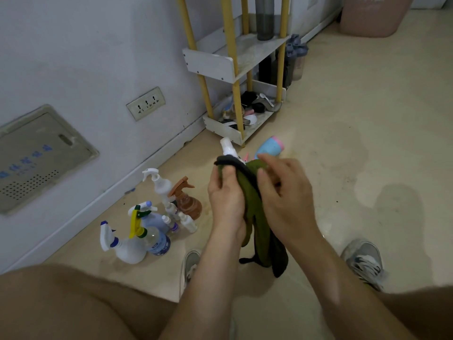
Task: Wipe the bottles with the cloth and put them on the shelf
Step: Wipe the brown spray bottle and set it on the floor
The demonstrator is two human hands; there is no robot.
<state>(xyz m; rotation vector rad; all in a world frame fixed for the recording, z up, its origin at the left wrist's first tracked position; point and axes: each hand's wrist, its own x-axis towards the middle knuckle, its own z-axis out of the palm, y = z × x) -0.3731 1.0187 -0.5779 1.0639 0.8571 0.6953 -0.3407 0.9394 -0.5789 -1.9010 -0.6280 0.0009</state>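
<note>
A person is crouching over a beige floor [343,119], seen from above. Both hands are meeting in the middle of the view. The left hand [226,195] is gripping a white bottle [226,147] wrapped in a green cloth [255,204], thumb pressing on the cloth. Only the bottle's white top is poking out above the cloth. The right hand [284,192] is lying against the cloth from the other side, fingers curled over it; the cloth's dark-edged tail is hanging down between the wrists.

Just beyond the hands, a blue and pink cup [269,147] is lying on its side on the floor. Down to the left, near the wall, a cluster of spray bottles [152,222] is standing on the floor: white ones, a brown one, one with a yellow trigger, plus a few small white bottles. Farther back, a white shelf [232,62] with yellow posts is standing against the wall, its bottom tier cluttered with small items. A grey tumbler [264,18] is standing on its upper tier. A wall socket [145,106] is showing left of the shelf. A shoe [365,261] is showing at the right.
</note>
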